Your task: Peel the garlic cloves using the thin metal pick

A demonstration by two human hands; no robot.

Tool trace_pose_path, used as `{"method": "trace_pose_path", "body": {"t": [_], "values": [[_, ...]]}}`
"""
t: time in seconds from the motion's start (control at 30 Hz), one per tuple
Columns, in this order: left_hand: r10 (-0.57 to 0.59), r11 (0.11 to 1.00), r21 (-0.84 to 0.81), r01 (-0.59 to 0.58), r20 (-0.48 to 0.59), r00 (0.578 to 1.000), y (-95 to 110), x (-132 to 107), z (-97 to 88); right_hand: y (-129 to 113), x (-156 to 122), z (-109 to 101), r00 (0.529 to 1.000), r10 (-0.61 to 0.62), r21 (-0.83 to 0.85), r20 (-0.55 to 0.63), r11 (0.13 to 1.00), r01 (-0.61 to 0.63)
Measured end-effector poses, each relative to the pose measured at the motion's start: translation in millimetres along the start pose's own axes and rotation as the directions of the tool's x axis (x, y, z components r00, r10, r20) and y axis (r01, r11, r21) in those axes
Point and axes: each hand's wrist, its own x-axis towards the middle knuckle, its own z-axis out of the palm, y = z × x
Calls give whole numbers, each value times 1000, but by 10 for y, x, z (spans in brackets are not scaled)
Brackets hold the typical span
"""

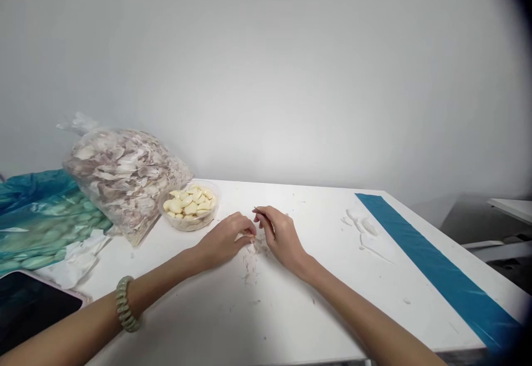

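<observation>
My left hand (228, 237), with a beaded bracelet (125, 304) on its wrist, pinches thumb and fingers together low over the table. What lies in that pinch is too small and covered to name. My right hand (284, 237) is curled close beside it, and a thin dark tip shows at its fingers; the rest is hidden. Under both hands lies a small heap of papery garlic skins (250, 266). A clear plastic tub (189, 223) of peeled garlic cloves (192, 201) stands just beyond my left hand.
A large clear bag of garlic skins (124, 172) leans at the back left. Beside it lies a blue-green bag (45, 227) full of pale cloves, with crumpled tissue (78, 260) and a phone (33, 310) nearer. White scraps (366, 227) and a blue strip (424, 260) are on the right.
</observation>
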Motion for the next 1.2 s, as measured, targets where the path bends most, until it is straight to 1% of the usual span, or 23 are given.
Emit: {"method": "trace_pose_path", "body": {"t": [0.17,0.23,0.37,0.6,0.8,0.97,1.07,1.2], "values": [[134,991,-4,-134,50,990,100,107,43,70,-79,-67,999,-15,-36,-32,999,14],[163,987,-15,-163,39,986,126,145,72,96,-82,-108,998,-19,-57,-56,998,16],[166,985,-43,-167,-29,986,117,210,98,153,-54,-176,994,2,-96,-113,995,-12],[146,982,-116,-152,-63,987,117,261,25,197,-25,-210,989,39,-125,-140,990,-57],[148,979,-136,-154,-51,988,154,256,11,208,-26,-222,989,63,-120,-136,990,-79],[184,976,-113,-187,-40,982,205,273,-19,182,-41,-205,990,62,-111,-127,991,-77],[208,973,-95,-209,-20,978,225,264,-9,162,-48,-203,990,62,-106,-128,991,-76],[210,975,-70,-210,-16,978,234,225,17,138,-55,-206,992,59,-93,-114,993,-70]]}}
